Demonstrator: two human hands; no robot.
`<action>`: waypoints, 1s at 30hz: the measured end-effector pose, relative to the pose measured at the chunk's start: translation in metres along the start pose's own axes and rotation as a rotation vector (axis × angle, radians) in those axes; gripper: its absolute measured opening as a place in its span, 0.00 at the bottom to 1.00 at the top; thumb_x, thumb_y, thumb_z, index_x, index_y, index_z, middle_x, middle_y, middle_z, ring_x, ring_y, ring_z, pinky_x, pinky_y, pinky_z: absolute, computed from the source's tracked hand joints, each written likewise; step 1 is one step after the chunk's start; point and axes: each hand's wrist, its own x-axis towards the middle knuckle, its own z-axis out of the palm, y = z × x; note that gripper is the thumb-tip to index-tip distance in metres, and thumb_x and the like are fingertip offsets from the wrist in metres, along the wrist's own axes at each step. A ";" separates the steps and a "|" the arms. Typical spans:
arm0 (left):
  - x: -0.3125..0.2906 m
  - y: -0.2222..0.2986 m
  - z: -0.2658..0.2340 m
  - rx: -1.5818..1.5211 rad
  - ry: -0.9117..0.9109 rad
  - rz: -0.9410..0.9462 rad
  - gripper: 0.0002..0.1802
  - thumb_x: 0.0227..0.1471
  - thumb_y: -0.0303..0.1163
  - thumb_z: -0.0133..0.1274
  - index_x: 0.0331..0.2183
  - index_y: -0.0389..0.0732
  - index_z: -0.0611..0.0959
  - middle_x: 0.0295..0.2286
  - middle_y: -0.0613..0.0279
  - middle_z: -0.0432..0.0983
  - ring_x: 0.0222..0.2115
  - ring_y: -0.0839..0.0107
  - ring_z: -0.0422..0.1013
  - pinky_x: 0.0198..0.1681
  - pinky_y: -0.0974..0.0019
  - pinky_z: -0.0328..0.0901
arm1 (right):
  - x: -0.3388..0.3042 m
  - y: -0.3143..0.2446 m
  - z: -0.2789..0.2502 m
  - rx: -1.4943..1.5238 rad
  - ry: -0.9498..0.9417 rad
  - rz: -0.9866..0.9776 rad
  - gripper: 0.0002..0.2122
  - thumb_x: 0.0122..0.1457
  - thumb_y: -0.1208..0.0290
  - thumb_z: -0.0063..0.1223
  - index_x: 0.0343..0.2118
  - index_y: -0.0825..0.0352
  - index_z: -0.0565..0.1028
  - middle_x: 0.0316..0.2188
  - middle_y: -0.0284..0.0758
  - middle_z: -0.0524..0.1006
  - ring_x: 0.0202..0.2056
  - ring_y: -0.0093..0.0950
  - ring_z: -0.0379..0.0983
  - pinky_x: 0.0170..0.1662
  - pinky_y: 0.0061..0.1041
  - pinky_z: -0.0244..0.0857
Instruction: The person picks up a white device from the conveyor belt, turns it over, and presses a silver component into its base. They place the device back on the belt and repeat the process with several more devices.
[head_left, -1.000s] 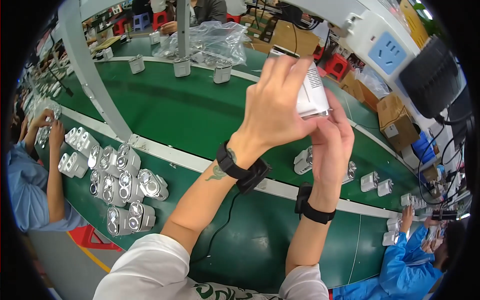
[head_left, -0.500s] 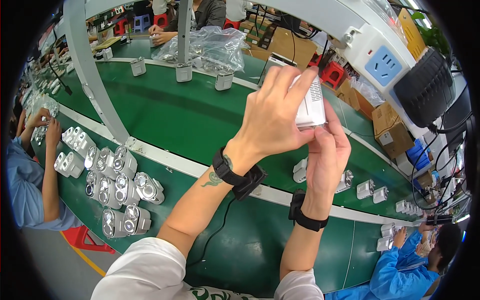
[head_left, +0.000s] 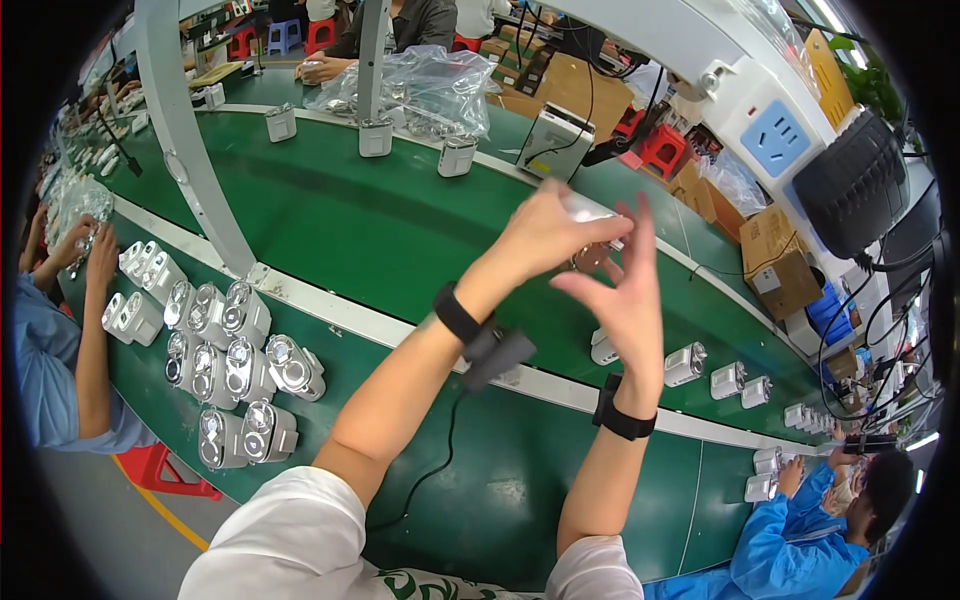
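Observation:
Above the green belt, my left hand (head_left: 540, 238) is closed round a white box-shaped device (head_left: 588, 208). It is smeared by motion and partly covered by the fingers; a round, shiny end shows below my thumb. My right hand (head_left: 632, 305) is beside it with fingers and thumb spread apart, and its fingertips are close to the device's right side. Whether they touch it I cannot tell. Below my right hand, a similar white device (head_left: 603, 347) stands on the belt, partly hidden by that hand.
Several white devices with round shiny tops (head_left: 245, 368) stand grouped at left on the green table (head_left: 500, 480). More line the belt (head_left: 340, 200). A metal post (head_left: 190, 150) rises at left; a power strip (head_left: 765, 125) hangs upper right. Co-workers sit at both sides.
My right hand has let go and spread its fingers. The device has turned in my left hand and moved slightly down, so its printed face no longer shows.

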 end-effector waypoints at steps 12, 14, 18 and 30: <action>0.143 -0.132 -0.071 1.139 0.881 0.290 0.46 0.40 0.39 0.65 0.56 0.25 0.66 0.53 0.38 0.64 0.53 0.48 0.63 0.52 0.51 0.64 | -0.022 0.091 -0.013 -0.458 -0.725 0.488 0.29 0.40 0.74 0.66 0.49 0.70 0.68 0.32 0.38 0.74 0.32 0.28 0.71 0.39 0.27 0.68; 0.164 -0.156 -0.099 1.258 1.053 0.403 0.44 0.39 0.35 0.63 0.55 0.25 0.66 0.54 0.38 0.63 0.55 0.45 0.61 0.54 0.51 0.62 | -0.024 0.093 -0.014 -0.444 -0.734 0.457 0.30 0.40 0.73 0.66 0.49 0.69 0.68 0.31 0.38 0.74 0.32 0.27 0.71 0.39 0.27 0.68; 0.197 -0.174 -0.157 0.836 0.818 0.477 0.37 0.45 0.28 0.53 0.58 0.28 0.65 0.43 0.39 0.70 0.47 0.46 0.66 0.50 0.47 0.62 | -0.022 0.093 0.002 -0.368 -0.658 0.338 0.32 0.38 0.74 0.67 0.51 0.68 0.68 0.30 0.36 0.73 0.31 0.26 0.71 0.39 0.26 0.68; 0.134 -0.110 -0.098 0.574 0.847 0.542 0.18 0.40 0.36 0.63 0.36 0.39 0.81 0.37 0.49 0.73 0.39 0.49 0.71 0.41 0.52 0.67 | -0.010 0.101 -0.010 -0.455 -0.442 -0.039 0.43 0.46 0.73 0.66 0.66 0.65 0.55 0.56 0.48 0.67 0.54 0.32 0.68 0.57 0.29 0.62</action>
